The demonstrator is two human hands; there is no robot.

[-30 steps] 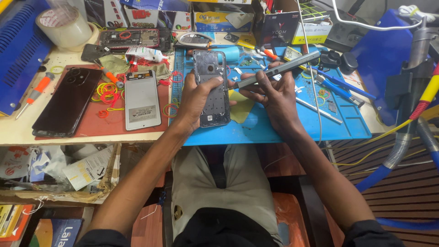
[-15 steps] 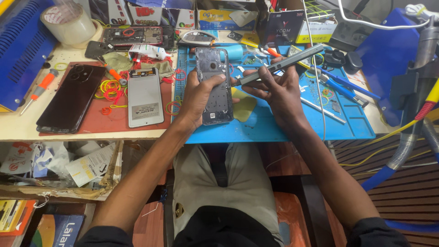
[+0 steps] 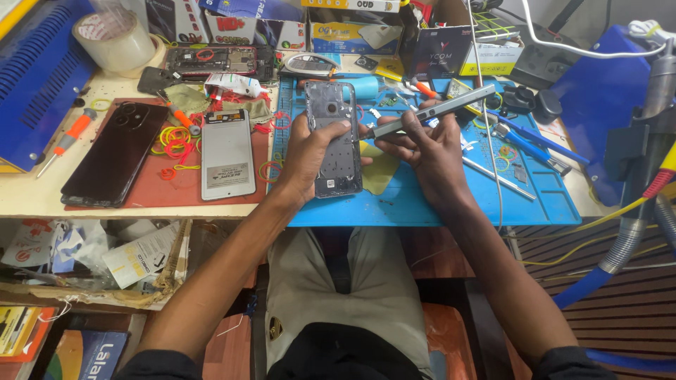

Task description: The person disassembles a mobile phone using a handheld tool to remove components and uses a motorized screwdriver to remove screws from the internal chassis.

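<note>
Left hand [image 3: 310,158] fingers wrapped round the opened phone [image 3: 334,137]; right hand [image 3: 429,151] pinching a grey electric screwdriver [image 3: 429,111], tip hidden behind the phone edge.

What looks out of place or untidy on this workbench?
Coloured rubber bands lie scattered over the red mat, and a small board lies bare behind. The opened phone under the left hand and right hand's tool lacks its back.

black phone [image 3: 113,156] | white screen panel [image 3: 227,153] | tape roll [image 3: 116,40] | orange screwdriver [image 3: 67,140] | rubber bands [image 3: 172,139]
</note>
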